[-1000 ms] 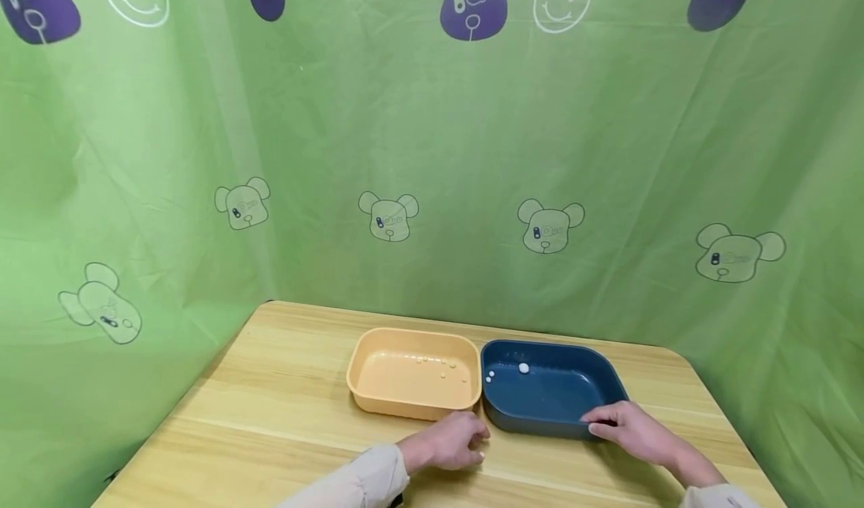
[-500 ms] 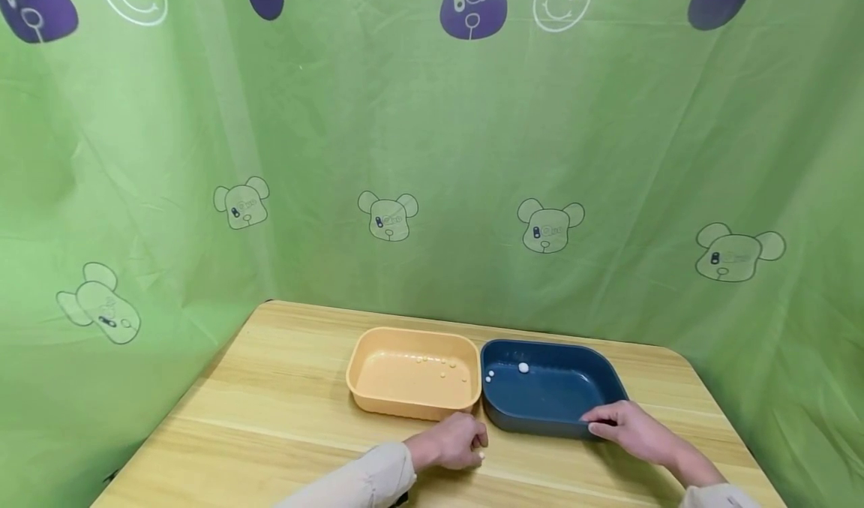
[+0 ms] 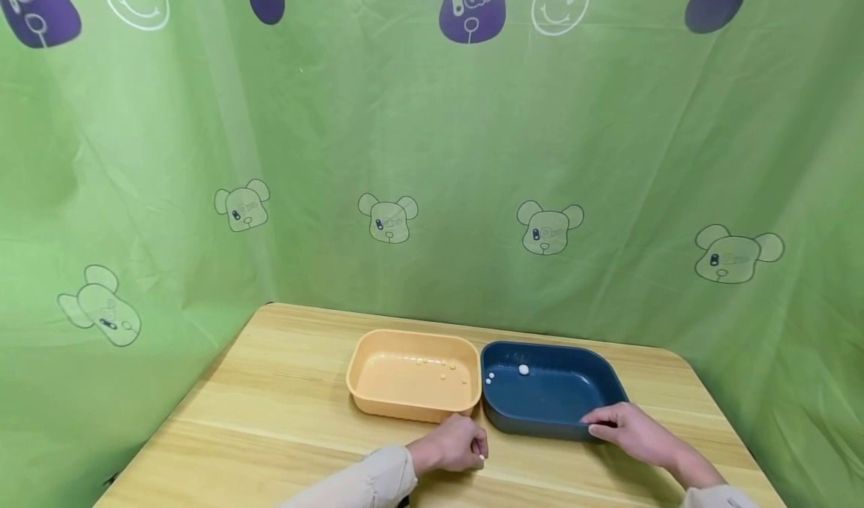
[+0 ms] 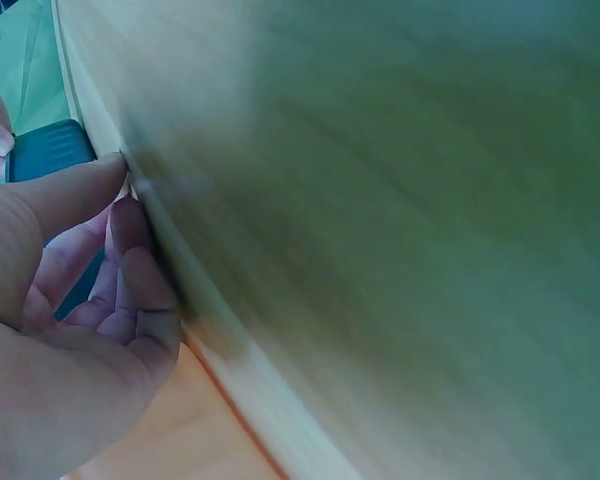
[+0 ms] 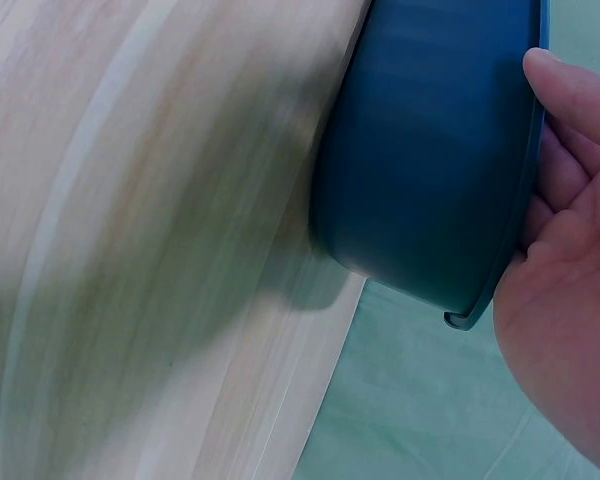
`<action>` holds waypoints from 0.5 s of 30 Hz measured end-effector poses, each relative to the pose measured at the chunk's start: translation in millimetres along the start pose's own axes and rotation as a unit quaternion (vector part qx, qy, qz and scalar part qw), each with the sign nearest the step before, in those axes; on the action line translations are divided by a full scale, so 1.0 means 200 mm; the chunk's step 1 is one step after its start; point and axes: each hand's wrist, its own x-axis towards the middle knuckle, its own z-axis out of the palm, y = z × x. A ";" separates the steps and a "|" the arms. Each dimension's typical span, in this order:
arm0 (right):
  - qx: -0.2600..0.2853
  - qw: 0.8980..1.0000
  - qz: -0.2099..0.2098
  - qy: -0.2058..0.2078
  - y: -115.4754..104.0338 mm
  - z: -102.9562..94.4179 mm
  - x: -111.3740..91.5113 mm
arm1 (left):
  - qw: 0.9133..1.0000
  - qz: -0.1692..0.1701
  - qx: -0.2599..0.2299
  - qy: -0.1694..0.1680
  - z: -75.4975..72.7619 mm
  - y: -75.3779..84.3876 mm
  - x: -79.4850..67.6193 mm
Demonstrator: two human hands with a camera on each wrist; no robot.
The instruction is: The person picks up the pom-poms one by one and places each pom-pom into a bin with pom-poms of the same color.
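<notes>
My left hand (image 3: 454,443) is low over the table, just in front of the orange tray (image 3: 418,412). Its thumb and index finger pinch a tiny white bead (image 3: 482,458); in the left wrist view the fingertips of the left hand (image 4: 90,290) meet close to the wood and mostly hide it. With thumb and fingers, my right hand (image 3: 634,431) grips the front right rim of the dark blue tray (image 3: 540,425). The right wrist view shows the thumb of that right hand (image 5: 590,200) against the tray's wall. A larger white ball (image 3: 523,370) and two small white beads (image 3: 489,378) lie in the blue tray.
Several small pale beads (image 3: 443,377) are scattered in the orange tray. Both trays stand side by side on the wooden table (image 3: 290,388), near its back edge. A green printed curtain (image 3: 466,133) hangs behind and around the table.
The left hand's thumb and fingers have drawn together onto the tiny bead, and the hand has shifted slightly right. The right hand and both trays stay put.
</notes>
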 end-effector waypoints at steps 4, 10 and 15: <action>0.000 1.000 0.002 -0.001 0.00 0.00 0.00 | 1.000 -0.001 -0.001 -0.001 0.00 0.00 0.00; 0.005 1.000 0.006 -0.001 -0.01 0.00 0.00 | 0.999 -0.023 -0.032 -0.011 0.00 0.00 -0.01; 0.003 1.000 0.004 0.000 0.00 0.00 0.00 | 0.999 -0.031 -0.042 -0.012 0.00 0.01 -0.01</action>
